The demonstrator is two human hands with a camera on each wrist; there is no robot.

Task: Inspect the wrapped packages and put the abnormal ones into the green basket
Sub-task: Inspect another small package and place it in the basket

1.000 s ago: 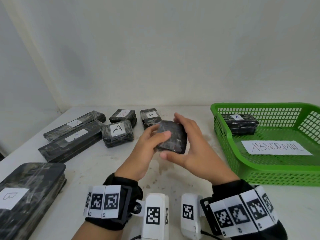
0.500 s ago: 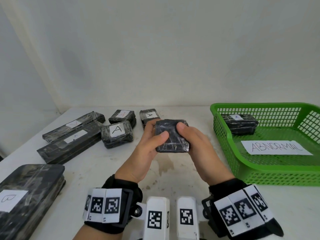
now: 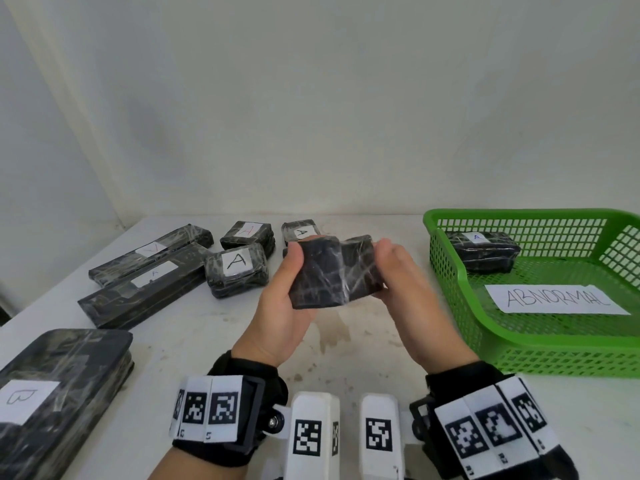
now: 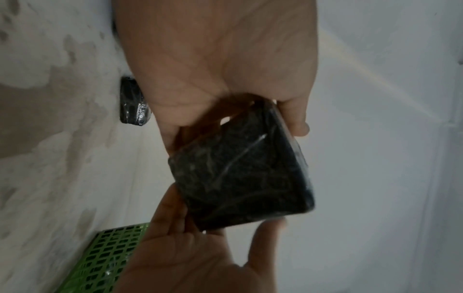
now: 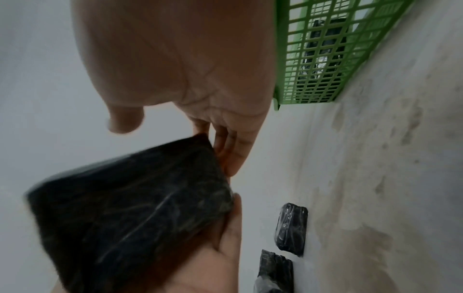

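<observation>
paper sign (image 3: 556,299) in green basket (image 3: 450,271): "abnormal"; basket package label (image 3: 477,237): "a"; three small counter packages' labels (image 3: 237,260): "a"; large package label (image 3: 21,399): "b".

Head view bright, evenly lit, edges bowed; wrist views dim, motion-blurred.
</observation>
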